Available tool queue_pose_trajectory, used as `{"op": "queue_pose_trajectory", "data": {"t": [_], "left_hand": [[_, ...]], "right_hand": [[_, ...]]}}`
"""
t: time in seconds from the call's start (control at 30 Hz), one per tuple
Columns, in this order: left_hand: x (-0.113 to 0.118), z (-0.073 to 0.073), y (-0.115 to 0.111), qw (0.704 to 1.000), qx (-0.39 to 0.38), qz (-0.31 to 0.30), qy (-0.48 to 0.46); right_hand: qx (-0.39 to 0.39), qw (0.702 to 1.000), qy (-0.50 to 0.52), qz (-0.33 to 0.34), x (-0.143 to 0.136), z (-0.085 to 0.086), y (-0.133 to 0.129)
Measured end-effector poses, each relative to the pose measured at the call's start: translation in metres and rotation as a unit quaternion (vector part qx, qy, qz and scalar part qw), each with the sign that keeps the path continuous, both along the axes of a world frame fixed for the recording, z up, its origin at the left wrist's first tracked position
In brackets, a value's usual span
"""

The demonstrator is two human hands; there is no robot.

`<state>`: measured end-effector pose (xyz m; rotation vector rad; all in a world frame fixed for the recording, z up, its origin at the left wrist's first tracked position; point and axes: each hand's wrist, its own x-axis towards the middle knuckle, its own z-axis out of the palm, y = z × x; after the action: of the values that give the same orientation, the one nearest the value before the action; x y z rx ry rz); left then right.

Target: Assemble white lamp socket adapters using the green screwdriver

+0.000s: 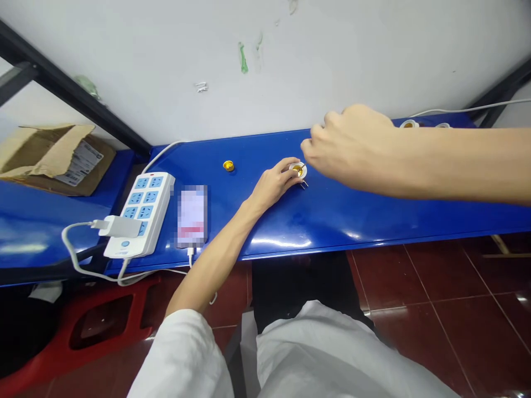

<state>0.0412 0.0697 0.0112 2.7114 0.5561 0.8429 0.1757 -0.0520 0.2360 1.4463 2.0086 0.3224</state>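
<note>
My left hand (271, 185) is closed around a small round white lamp socket (304, 176) on the blue table, its open end facing up. Gold-coloured metal shows inside it, and two thin metal prongs stick out near its lower side. My right hand (348, 146) is raised just right of the socket, fingers curled into a fist. A short thin dark piece shows between that fist and the socket's rim; what the fist holds is hidden. A loose gold metal cup (228, 165), like a socket's inner shell, stands on the table left of my left hand.
To the left lie a white power strip (160, 213) with a charger plugged in and a cabled phone (192, 215). An open cardboard box (83, 166) sits farther left. More white sockets (409, 125) stand behind my right forearm. A wall borders the table's back.
</note>
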Motion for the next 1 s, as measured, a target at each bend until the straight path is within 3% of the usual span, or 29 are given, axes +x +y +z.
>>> {"op": "queue_pose_trajectory", "data": {"t": [0.2,0.5,0.83,1.0], "left_hand": [[0.002,-0.003,0.001,1.000,-0.004,-0.011,-0.017],[0.002,-0.002,0.000,1.000,-0.010,-0.009,-0.015],[0.001,-0.003,0.001,1.000,-0.007,-0.007,-0.016],[0.000,-0.002,0.001,1.000,-0.004,-0.009,-0.023]], "right_hand": [[0.005,0.999,-0.047,0.028,0.004,-0.001,-0.002],[-0.035,0.998,-0.057,-0.010,-0.004,0.008,-0.002],[-0.053,0.993,-0.106,0.000,-0.003,0.007,-0.001],[-0.051,0.991,-0.118,0.033,0.000,0.006,0.001]]}}
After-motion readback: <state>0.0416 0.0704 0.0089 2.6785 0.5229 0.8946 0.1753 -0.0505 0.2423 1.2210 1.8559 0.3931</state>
